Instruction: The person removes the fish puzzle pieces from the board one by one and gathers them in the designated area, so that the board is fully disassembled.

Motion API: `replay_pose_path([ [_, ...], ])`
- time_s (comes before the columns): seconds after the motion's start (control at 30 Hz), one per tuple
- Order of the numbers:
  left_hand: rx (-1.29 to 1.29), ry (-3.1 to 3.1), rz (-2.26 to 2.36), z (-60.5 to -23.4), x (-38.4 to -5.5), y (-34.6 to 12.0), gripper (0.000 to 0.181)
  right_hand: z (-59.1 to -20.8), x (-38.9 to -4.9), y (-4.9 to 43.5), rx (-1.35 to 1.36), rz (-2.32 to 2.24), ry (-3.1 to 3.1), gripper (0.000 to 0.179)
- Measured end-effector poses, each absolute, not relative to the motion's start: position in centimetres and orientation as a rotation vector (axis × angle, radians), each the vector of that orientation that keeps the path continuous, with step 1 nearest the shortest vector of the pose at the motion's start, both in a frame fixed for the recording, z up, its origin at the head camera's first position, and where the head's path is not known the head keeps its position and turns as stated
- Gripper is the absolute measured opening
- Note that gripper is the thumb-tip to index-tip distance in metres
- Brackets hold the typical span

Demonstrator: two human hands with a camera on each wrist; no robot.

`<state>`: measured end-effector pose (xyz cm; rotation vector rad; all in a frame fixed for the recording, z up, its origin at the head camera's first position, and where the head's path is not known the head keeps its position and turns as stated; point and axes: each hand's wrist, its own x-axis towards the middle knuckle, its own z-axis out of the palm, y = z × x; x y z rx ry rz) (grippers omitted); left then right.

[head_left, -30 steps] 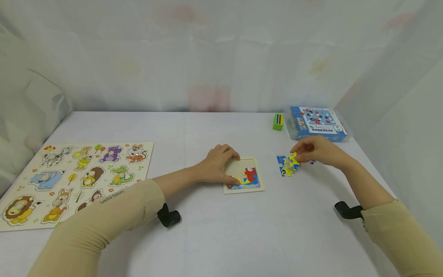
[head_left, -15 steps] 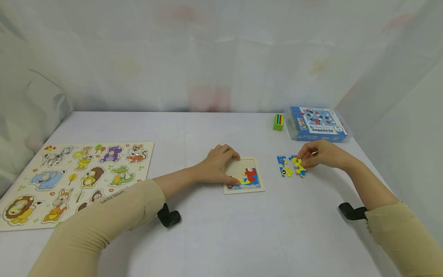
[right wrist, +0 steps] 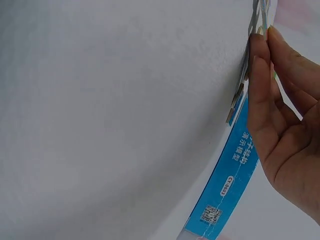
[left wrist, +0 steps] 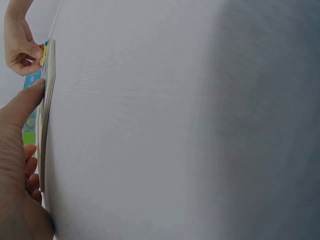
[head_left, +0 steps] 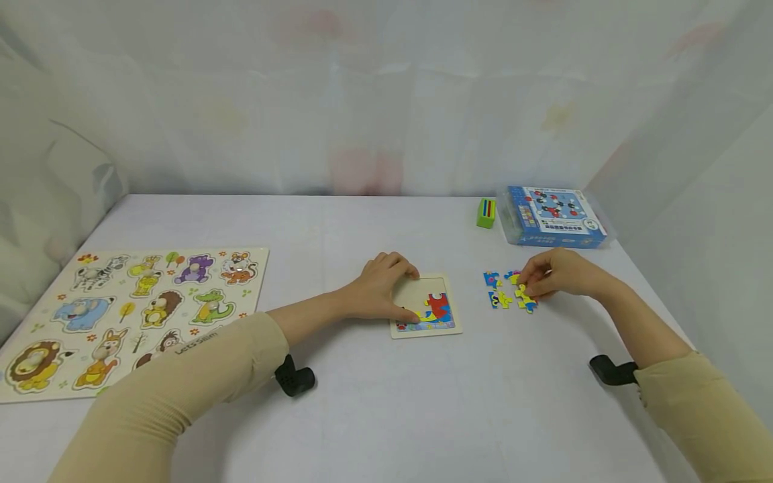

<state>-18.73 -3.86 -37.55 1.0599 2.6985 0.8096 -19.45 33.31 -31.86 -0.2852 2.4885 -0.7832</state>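
Note:
My left hand (head_left: 377, 288) holds the left side of a small square wooden puzzle tray (head_left: 412, 294), thumb at the near side and fingers at the far side. Red, yellow and blue jigsaw pieces (head_left: 439, 307) fill its lower right part. To the right, my right hand (head_left: 558, 272) pinches a yellow and blue jigsaw piece (head_left: 523, 296) between thumb and fingertips, low over the table. Loose jigsaw pieces (head_left: 500, 299) lie just left of it; others are partly hidden by the fingers. The pinched piece (right wrist: 265, 21) appears edge-on in the right wrist view.
A large animal knob puzzle board (head_left: 129, 302) lies at the left, partly under my left sleeve. Behind my right hand stands a blue boxed model set (head_left: 558, 218), with a small green block (head_left: 486, 212) beside it. White curtains hang behind the table.
My right hand has moved slightly right and toward me with the pinched piece, lowering it beside the loose pieces and uncovering more of them. The left hand and tray have stayed put.

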Motion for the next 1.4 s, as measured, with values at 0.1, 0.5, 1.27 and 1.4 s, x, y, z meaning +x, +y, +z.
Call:
replay_pose_path([
  [0.1, 1.064, 2.697, 0.809, -37.6, -18.7, -3.9, 0.071, -31.9, -19.4, 33.2, -0.279, -0.76, 2.501, 0.026],
  [0.5, 1.054, 2.695, 0.8, -37.7, -18.9, -3.7, 0.071, -31.9, -19.3, 33.0, -0.301, -0.733, 2.535, 0.028],
  [1.27, 1.052, 2.69, 0.796, -37.5, -18.8, -3.7, 0.071, -31.1, -19.1, 32.5, -0.332, -0.721, 2.584, 0.023],
  [1.4, 1.049, 2.694, 0.796, -37.6, -18.8, -3.8, 0.071, -31.0, -18.9, 31.5, -0.371, -0.738, 2.607, 0.023],
])
